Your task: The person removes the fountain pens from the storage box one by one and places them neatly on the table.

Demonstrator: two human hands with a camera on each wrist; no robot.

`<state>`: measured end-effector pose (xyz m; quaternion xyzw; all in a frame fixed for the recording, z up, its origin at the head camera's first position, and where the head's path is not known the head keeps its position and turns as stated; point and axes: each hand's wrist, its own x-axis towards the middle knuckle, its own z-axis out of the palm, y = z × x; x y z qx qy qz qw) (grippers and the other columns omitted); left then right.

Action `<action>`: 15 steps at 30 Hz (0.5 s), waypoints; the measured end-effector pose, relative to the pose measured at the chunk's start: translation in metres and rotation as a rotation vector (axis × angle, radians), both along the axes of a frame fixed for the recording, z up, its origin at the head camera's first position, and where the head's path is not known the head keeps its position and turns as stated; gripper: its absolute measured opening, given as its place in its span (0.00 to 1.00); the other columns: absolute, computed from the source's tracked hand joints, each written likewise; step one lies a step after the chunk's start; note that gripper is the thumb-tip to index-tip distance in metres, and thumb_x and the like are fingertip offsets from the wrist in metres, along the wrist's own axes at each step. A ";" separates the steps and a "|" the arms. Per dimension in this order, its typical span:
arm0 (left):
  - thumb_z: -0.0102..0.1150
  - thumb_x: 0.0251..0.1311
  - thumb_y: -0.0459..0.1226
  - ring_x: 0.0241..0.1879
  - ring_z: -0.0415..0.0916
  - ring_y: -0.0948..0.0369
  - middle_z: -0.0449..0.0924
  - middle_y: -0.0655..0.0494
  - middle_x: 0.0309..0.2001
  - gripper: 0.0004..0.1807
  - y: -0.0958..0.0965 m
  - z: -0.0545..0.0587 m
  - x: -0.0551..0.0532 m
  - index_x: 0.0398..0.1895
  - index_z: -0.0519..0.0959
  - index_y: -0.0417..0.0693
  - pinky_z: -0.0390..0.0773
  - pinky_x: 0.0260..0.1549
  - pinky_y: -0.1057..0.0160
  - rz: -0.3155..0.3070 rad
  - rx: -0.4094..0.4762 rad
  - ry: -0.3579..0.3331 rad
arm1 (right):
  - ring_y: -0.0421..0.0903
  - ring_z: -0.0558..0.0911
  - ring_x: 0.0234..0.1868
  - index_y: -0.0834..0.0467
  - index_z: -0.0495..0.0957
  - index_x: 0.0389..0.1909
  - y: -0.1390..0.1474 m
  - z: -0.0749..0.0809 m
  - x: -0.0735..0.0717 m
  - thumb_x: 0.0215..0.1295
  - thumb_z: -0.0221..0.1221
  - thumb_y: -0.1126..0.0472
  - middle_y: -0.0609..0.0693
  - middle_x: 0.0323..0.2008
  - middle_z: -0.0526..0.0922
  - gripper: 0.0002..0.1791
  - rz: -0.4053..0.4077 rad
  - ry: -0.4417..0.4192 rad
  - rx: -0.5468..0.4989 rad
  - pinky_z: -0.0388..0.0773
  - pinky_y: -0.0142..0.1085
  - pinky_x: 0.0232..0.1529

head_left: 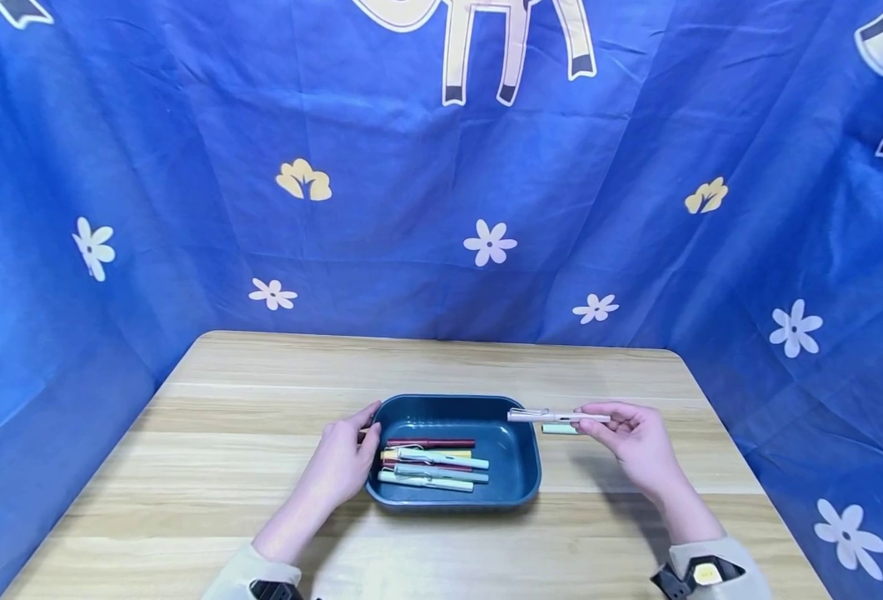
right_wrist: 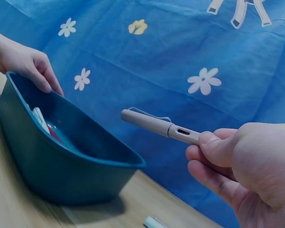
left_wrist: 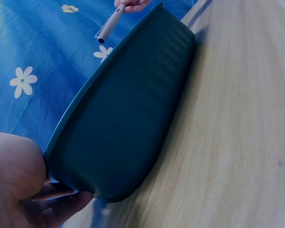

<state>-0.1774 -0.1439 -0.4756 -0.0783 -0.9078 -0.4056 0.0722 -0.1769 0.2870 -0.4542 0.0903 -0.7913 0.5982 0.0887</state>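
Observation:
My right hand (head_left: 629, 433) pinches a capped pale pink pen (right_wrist: 149, 122) near one end, between thumb and fingers. The pen is level, its clip end reaching over the right rim of a dark blue plastic bin (head_left: 512, 475). At the bin's left end, my left hand (head_left: 347, 454) grips the wall, thumb at the rim and fingers around the outside, as the left wrist view shows. Inside the bin several pens lie side by side toward the left: a dark red pen (head_left: 441, 443), a yellow one (head_left: 460, 454), and pale green and grey-blue ones (head_left: 441, 472).
A mint green pen (head_left: 557, 429) lies on the wooden table (head_left: 261, 417) right of the bin, partly behind my right hand. Blue patterned cloth (head_left: 396, 275) hangs along the table's back and sides.

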 end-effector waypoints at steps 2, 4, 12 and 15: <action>0.53 0.79 0.35 0.59 0.82 0.46 0.81 0.33 0.61 0.25 0.000 0.000 0.000 0.73 0.72 0.33 0.78 0.61 0.43 0.000 0.005 -0.004 | 0.39 0.85 0.30 0.68 0.88 0.50 0.005 -0.002 0.001 0.66 0.73 0.66 0.57 0.38 0.91 0.14 -0.007 -0.002 -0.002 0.80 0.27 0.26; 0.53 0.79 0.35 0.59 0.82 0.46 0.81 0.33 0.62 0.25 0.000 0.000 0.000 0.74 0.72 0.33 0.78 0.61 0.43 0.000 0.010 -0.008 | 0.40 0.87 0.32 0.70 0.87 0.50 0.010 -0.004 0.002 0.66 0.72 0.67 0.57 0.39 0.91 0.15 -0.008 -0.005 -0.018 0.83 0.28 0.31; 0.53 0.79 0.36 0.60 0.81 0.45 0.81 0.33 0.62 0.25 0.001 0.002 0.000 0.74 0.72 0.33 0.77 0.62 0.43 0.001 0.000 -0.024 | 0.46 0.91 0.41 0.79 0.81 0.53 0.026 -0.011 0.003 0.68 0.67 0.74 0.58 0.42 0.91 0.16 0.028 -0.008 -0.141 0.85 0.39 0.49; 0.53 0.80 0.36 0.61 0.81 0.44 0.80 0.33 0.62 0.25 0.000 0.003 0.000 0.74 0.71 0.33 0.77 0.62 0.43 0.003 -0.006 -0.028 | 0.46 0.91 0.41 0.80 0.80 0.53 0.031 -0.015 0.003 0.68 0.67 0.74 0.58 0.42 0.91 0.16 0.027 -0.019 -0.142 0.85 0.39 0.50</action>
